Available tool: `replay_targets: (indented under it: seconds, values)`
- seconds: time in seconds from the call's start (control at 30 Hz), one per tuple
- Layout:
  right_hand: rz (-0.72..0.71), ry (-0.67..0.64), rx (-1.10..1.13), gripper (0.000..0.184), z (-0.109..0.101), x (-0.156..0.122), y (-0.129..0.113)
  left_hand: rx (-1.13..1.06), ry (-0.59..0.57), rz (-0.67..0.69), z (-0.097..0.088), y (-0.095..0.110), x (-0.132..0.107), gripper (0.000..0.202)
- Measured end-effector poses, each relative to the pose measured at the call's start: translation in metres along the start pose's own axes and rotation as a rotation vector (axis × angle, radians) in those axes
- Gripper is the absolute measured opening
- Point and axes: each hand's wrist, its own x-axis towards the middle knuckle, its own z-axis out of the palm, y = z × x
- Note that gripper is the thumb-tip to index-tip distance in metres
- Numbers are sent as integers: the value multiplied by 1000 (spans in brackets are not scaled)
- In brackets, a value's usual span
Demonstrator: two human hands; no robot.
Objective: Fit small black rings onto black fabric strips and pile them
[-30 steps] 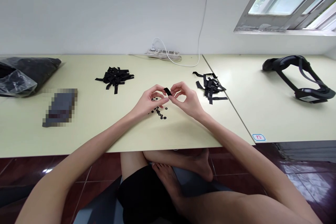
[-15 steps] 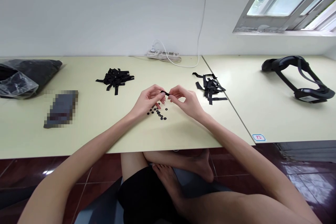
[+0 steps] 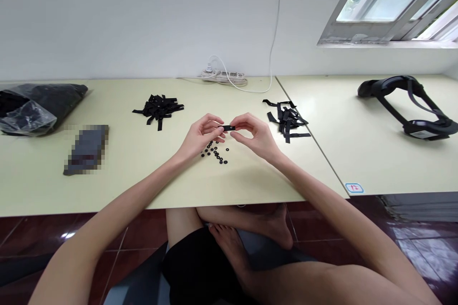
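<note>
A short black fabric strip is stretched level between my hands, just above the table, with a small pale mark near its right end. My left hand pinches the strip's left end between thumb and fingers. At the other end, the fingertips of my right hand hold the strip, the thumb slightly lower. Below my hands lie several small black rings, some partly hidden by my left hand. One pile of black strips is at the left, and a looser pile of black strips is at the right.
A dark plastic bag and a blurred dark flat object lie on the left. A power strip with a white cable stands by the wall. On the right are a black headset and a number label, past the table seam.
The strip has turned so its flat face with the pale mark shows. My right fingers have shifted slightly at its end; the view has moved a little.
</note>
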Motion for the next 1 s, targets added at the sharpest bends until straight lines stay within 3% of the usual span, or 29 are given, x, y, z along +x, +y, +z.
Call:
replay_targets:
  seconds: [0.2, 0.5, 0.63, 0.77, 0.87, 1.0]
  values:
    - [153, 45, 119, 30, -2, 2, 5, 3, 12, 15, 1, -1, 0, 40]
    - [146, 47, 56, 26, -5, 3, 10, 49, 78, 3, -8, -6, 6, 38]
    - [117, -6, -124, 16, -6, 2, 18, -263, 323, -109, -22, -13, 19, 28]
    - [59, -124, -295, 10, -5, -1, 19, -513, 607, -78, -44, -17, 33, 17]
    - [44, -198, -345, 13, -6, -3, 16, -537, 688, -27, -58, -19, 38, 19]
    - [32, -222, -375, 16, -8, -2, 17, -498, 708, 25, -72, -23, 43, 23]
